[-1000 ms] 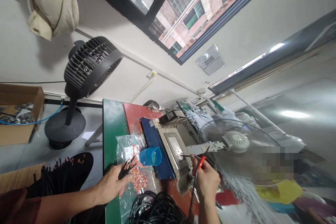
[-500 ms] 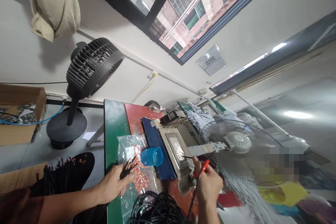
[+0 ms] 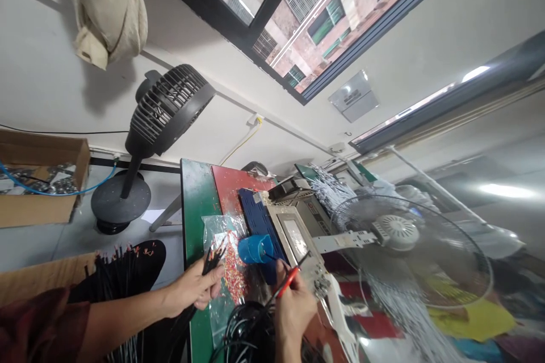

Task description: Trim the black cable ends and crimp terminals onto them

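Observation:
My left hand (image 3: 198,289) is closed round a bundle of black cables (image 3: 212,261) whose stripped ends show coloured wires, over the table's left edge. My right hand (image 3: 293,300) holds a red-handled tool (image 3: 288,282) with a dark tip; a thin dark wire end sticks out of its fingers toward the blue cup (image 3: 254,249). The cup lies beside a clear plastic bag (image 3: 213,227) strewn with small red and yellow bits (image 3: 235,281). Below my right hand is a coil of black cable (image 3: 242,329), partly hidden by it.
A beige machine (image 3: 293,238) with a blue plate (image 3: 259,218) stands on the green table (image 3: 191,198). A wire-caged fan (image 3: 398,232) is at right, a black fan (image 3: 170,105) at left. More black cables (image 3: 114,278) lie at lower left, near a cardboard box (image 3: 42,207).
My right hand has moved left and down from the machine, nearer the blue cup. My left hand still holds its bundle, now more upright. The whole view has shifted slightly.

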`<act>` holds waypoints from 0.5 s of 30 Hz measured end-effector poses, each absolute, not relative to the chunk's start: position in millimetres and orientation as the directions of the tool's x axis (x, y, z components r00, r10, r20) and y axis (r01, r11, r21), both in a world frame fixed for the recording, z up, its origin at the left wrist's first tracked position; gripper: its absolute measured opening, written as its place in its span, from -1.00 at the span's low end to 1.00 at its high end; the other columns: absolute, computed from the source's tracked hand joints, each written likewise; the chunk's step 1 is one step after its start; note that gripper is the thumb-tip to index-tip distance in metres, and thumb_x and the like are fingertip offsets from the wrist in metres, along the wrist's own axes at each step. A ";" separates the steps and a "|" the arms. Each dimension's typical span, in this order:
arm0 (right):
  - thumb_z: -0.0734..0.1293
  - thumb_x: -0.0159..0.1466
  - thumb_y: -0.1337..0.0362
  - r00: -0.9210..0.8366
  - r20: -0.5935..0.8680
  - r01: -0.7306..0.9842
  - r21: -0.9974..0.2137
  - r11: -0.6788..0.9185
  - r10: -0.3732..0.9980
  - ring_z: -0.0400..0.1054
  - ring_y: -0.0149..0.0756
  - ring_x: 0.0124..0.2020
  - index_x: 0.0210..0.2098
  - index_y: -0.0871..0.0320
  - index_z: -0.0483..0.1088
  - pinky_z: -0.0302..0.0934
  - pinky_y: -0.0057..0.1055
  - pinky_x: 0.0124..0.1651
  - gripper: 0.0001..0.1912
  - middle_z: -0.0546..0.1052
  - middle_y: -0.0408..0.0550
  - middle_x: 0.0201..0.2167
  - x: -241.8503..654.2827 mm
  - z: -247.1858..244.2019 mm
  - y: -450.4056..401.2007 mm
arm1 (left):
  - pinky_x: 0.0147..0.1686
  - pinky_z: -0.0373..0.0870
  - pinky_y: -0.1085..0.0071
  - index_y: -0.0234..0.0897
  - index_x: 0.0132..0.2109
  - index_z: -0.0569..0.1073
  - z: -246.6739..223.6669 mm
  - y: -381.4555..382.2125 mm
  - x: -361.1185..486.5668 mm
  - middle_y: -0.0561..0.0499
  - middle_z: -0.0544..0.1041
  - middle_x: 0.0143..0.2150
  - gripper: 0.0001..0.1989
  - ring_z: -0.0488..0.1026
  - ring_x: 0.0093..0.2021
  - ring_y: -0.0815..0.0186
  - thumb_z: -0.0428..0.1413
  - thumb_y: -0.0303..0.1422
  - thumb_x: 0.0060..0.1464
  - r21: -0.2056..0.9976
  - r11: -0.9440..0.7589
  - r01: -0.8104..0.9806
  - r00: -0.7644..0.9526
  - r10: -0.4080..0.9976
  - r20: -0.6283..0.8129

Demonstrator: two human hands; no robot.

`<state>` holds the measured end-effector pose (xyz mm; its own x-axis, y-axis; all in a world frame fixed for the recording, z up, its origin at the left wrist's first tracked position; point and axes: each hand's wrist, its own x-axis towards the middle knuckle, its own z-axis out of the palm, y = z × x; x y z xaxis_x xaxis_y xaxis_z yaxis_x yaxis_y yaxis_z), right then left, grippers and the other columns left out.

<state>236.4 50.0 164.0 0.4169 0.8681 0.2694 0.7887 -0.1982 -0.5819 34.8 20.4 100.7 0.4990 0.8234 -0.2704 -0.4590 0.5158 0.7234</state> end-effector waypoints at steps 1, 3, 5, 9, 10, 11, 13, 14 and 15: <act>0.20 0.08 -0.18 0.428 0.253 0.793 -0.566 -0.225 0.868 0.37 -0.19 -0.46 -0.31 0.22 0.51 0.18 -0.41 -0.36 -0.41 0.53 -0.03 -0.55 234.0 161.9 49.7 | -0.69 -0.11 0.60 -0.22 -0.24 0.20 103.7 18.8 31.5 0.22 0.26 -0.54 -0.51 -0.04 -0.69 0.63 0.07 0.10 -0.08 0.688 0.525 -0.501 0.499 0.825 -0.267; 0.18 0.08 -0.19 0.450 0.214 0.786 -0.555 -0.272 0.867 0.37 -0.18 -0.47 -0.31 0.22 0.52 0.18 -0.40 -0.37 -0.39 0.53 0.00 -0.57 229.3 160.4 50.4 | -0.68 -0.13 0.58 -0.27 -0.37 0.22 111.4 15.8 24.1 0.20 0.22 -0.56 -0.54 -0.05 -0.69 0.63 0.07 0.07 -0.04 0.643 0.524 -0.559 0.514 0.827 -0.228; 0.18 0.07 -0.20 0.451 0.195 0.785 -0.551 -0.283 0.871 0.36 -0.18 -0.50 -0.34 0.21 0.52 0.17 -0.39 -0.40 -0.39 0.52 0.00 -0.60 224.8 160.8 52.2 | -0.68 -0.17 0.56 -0.31 -0.46 0.24 119.5 13.2 16.8 0.23 0.10 -0.65 -0.54 -0.09 -0.70 0.62 0.02 0.04 0.03 0.613 0.526 -0.590 0.553 0.816 -0.168; 0.20 0.05 -0.21 0.473 0.193 0.774 -0.558 -0.300 0.860 0.38 -0.15 -0.47 -0.36 0.20 0.53 0.20 -0.38 -0.39 -0.41 0.51 -0.01 -0.61 220.9 162.9 49.1 | -0.68 -0.19 0.55 -0.34 -0.48 0.27 132.3 8.1 7.4 0.21 0.06 -0.66 -0.55 -0.09 -0.69 0.62 0.01 0.00 0.06 0.577 0.545 -0.609 0.580 0.802 -0.146; 0.21 0.05 -0.20 0.485 0.196 0.760 -0.576 -0.300 0.852 0.39 -0.14 -0.46 -0.34 0.20 0.53 0.21 -0.38 -0.38 -0.40 0.51 -0.02 -0.61 222.7 164.0 44.7 | -0.67 -0.19 0.56 -0.34 -0.48 0.27 134.3 6.7 6.4 0.20 0.08 -0.64 -0.56 -0.07 -0.68 0.62 0.03 0.00 0.05 0.572 0.557 -0.603 0.582 0.797 -0.162; 0.21 0.06 -0.19 0.495 0.200 0.743 -0.601 -0.293 0.845 0.40 -0.12 -0.45 -0.31 0.21 0.52 0.22 -0.37 -0.38 -0.40 0.52 -0.03 -0.60 226.2 165.6 38.7 | -0.67 -0.19 0.56 -0.34 -0.47 0.28 135.9 5.5 5.9 0.19 0.11 -0.62 -0.56 -0.04 -0.67 0.61 0.05 -0.01 0.03 0.569 0.568 -0.594 0.583 0.792 -0.182; 0.21 0.06 -0.18 0.528 0.244 0.724 -0.630 -0.281 0.813 0.41 -0.09 -0.43 -0.30 0.18 0.52 0.25 -0.35 -0.39 -0.43 0.53 -0.06 -0.57 238.5 170.4 24.6 | -0.66 -0.16 0.57 -0.35 -0.45 0.29 137.7 3.4 6.0 0.15 0.18 -0.56 -0.58 0.01 -0.63 0.61 0.13 -0.04 -0.03 0.568 0.576 -0.589 0.568 0.794 -0.216; 0.20 0.07 -0.18 0.520 0.272 0.729 -0.636 -0.254 0.810 0.41 -0.08 -0.43 -0.30 0.16 0.51 0.27 -0.34 -0.40 -0.45 0.54 -0.08 -0.54 246.6 173.4 19.0 | -0.66 -0.14 0.57 -0.35 -0.45 0.29 138.2 2.6 6.4 0.14 0.21 -0.54 -0.60 0.03 -0.62 0.60 0.17 -0.06 -0.06 0.568 0.574 -0.590 0.557 0.798 -0.229; 0.21 0.04 -0.20 0.531 0.310 0.749 -0.607 -0.266 0.788 0.41 -0.08 -0.49 -0.36 0.11 0.52 0.26 -0.31 -0.47 -0.46 0.52 -0.10 -0.61 255.1 176.6 16.1 | -0.66 -0.13 0.57 -0.35 -0.44 0.30 138.4 1.9 6.8 0.12 0.24 -0.51 -0.60 0.05 -0.60 0.60 0.20 -0.09 -0.09 0.571 0.568 -0.593 0.541 0.806 -0.239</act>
